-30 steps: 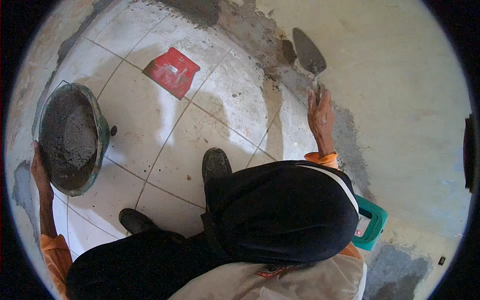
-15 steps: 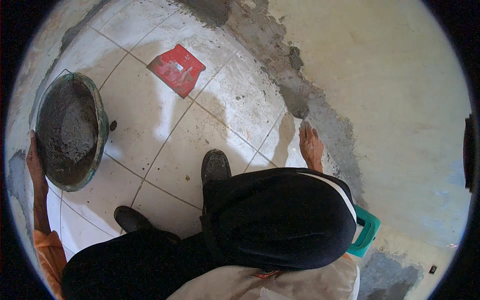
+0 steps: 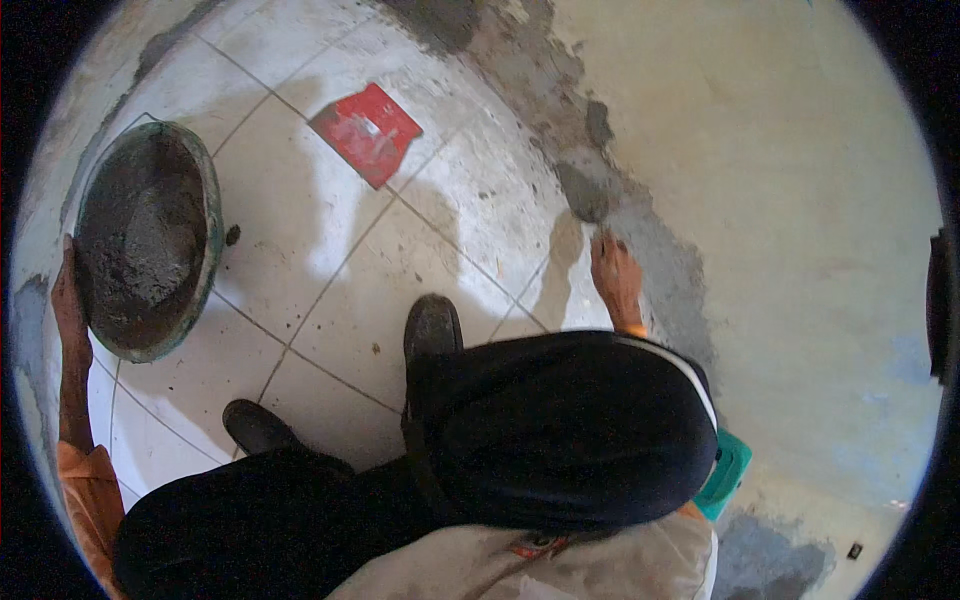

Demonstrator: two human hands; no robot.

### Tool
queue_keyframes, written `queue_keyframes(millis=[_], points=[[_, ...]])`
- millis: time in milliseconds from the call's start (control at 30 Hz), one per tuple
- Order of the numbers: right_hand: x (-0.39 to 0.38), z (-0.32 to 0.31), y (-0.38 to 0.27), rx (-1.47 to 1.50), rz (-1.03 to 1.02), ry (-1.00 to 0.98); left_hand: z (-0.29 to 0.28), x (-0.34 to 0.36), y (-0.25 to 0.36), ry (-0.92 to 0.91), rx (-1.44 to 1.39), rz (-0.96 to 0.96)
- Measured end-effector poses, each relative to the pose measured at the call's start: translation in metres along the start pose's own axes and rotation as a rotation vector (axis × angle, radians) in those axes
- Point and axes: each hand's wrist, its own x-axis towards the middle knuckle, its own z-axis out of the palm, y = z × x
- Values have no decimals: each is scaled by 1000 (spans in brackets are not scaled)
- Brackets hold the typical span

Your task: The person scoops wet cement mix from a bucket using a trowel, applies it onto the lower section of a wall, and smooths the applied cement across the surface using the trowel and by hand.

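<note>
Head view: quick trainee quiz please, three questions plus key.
1. True or false: the right hand holds a trowel.
2. Which hand is against the bucket of dark mix? A) right B) left C) both D) neither
3. What colour is the flat piece lying on the floor tiles?

Key: 1. True. 2. B, the left hand, at the bucket's left side. 3. Red, with pale smears.

Room under repair, mortar-patched wall (image 3: 685,270), tiled floor (image 3: 340,330)
</note>
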Motion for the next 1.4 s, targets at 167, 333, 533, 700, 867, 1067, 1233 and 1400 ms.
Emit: queue_keyframes(millis=[167, 333, 533, 700, 867, 1067, 1233, 1400], points=[[35, -94, -38, 146, -140, 175, -29, 15, -25, -12, 6, 153], [74, -69, 5, 20, -238, 302, -37, 39, -57, -65, 104, 322], [22, -40, 25, 46, -140, -50, -24, 8, -14, 34, 48, 104], [63, -119, -26, 137, -185, 304, -32, 10, -21, 51, 91, 46], [59, -42, -4, -155, -193, 290, -16, 6, -17, -30, 93, 213], [-10, -42, -19, 13, -87, 138, -25, 16, -31, 3, 91, 203], [-50, -21, -29, 837, 240, -383, -22, 9, -28, -12, 60, 165], [-10, 57, -5, 577, -261, -230, -20, 15, -21, -8, 26, -7]])
